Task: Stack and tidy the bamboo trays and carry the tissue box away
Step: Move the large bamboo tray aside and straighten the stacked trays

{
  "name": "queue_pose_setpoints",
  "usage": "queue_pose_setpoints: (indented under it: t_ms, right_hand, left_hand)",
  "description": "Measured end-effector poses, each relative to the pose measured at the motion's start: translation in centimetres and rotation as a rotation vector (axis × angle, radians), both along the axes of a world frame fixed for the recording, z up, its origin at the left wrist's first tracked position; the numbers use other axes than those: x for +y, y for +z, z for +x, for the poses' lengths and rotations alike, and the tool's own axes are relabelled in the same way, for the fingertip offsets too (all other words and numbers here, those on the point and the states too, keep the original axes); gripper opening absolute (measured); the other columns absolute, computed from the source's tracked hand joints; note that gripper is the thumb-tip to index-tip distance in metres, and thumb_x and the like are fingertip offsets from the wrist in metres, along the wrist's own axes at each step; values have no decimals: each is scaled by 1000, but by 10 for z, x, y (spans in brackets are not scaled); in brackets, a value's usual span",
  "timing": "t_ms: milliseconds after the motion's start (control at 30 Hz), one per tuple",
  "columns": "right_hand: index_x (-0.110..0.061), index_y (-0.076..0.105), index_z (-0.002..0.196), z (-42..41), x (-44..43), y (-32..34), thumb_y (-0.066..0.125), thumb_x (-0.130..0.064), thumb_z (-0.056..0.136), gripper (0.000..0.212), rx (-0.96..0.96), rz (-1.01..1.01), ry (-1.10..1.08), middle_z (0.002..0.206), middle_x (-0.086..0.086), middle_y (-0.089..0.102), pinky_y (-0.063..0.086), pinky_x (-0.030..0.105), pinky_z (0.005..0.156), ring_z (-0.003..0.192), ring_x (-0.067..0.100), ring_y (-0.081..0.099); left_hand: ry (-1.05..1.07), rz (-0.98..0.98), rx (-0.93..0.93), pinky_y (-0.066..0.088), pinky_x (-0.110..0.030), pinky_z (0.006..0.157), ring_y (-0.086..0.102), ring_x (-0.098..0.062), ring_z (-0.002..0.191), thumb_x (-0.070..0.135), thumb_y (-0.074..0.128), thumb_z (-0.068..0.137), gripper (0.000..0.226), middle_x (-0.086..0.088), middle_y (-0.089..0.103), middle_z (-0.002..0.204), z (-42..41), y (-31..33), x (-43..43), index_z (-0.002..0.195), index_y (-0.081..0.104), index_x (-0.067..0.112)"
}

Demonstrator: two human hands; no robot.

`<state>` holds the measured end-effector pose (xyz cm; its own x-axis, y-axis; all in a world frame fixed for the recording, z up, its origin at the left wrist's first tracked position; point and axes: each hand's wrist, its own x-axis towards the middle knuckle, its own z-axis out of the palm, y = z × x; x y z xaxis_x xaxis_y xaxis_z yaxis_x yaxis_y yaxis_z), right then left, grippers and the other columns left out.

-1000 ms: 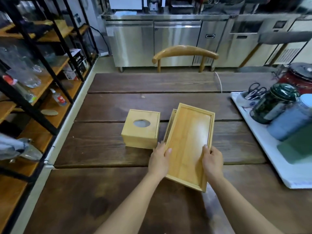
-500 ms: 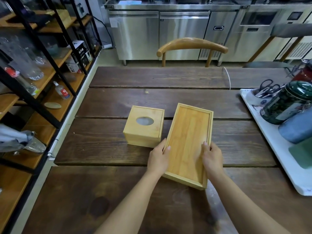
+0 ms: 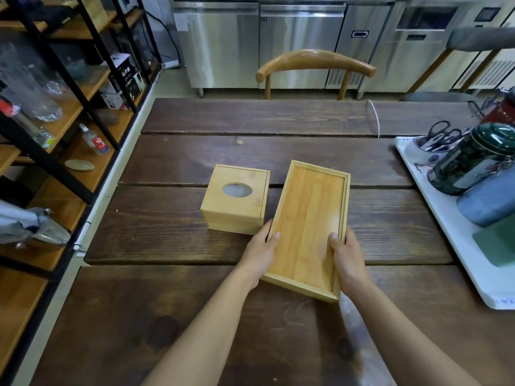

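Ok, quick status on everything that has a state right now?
Bamboo trays: stacked flush on the table, gripped at both long sides.
Tissue box: upright on the table, untouched, left of the trays.
Left hand: closed on the trays' left edge.
Right hand: closed on the right edge.

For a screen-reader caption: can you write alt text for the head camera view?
Two bare hands, left hand and right hand, grip the long sides of a bamboo tray on a dark wooden table. A bamboo tissue box sits just left of it.
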<state>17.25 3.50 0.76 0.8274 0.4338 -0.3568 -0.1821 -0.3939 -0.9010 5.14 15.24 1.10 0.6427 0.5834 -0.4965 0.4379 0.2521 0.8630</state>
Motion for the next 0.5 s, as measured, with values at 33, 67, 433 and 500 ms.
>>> queue_pose_setpoints:
  t_ms: [33,67,433,500]
  right_hand:
    - [-17,36,136,0,0,0,39,-24,96,41,7,5,7,132,8,50,40,54,102,119,27,49]
    - [-18,35,136,1,-1,1,38,-23,96,41,14,8,12,132,8,50,40,54,102,119,27,49]
    - [-20,33,136,5,-5,4,39,-24,96,40,24,26,33,131,6,50,41,51,102,119,23,49]
    - [-19,32,136,6,-5,3,39,-25,96,41,21,22,51,132,6,49,40,51,103,120,23,48]
  left_hand:
    - [-5,1,4,38,-32,97,46,-12,119,34,36,100,43,7,49,139,1,0,1,143,35,35]
    - [-16,3,5,38,-32,97,45,-12,118,34,36,100,44,7,48,140,1,0,1,143,33,35]
    - [-34,-108,-98,45,-43,95,51,-24,121,24,43,97,57,-4,46,143,26,-7,18,148,21,35]
    - [-23,-104,-103,47,-38,86,53,-22,116,22,41,98,55,-3,49,138,29,-10,18,147,22,36]
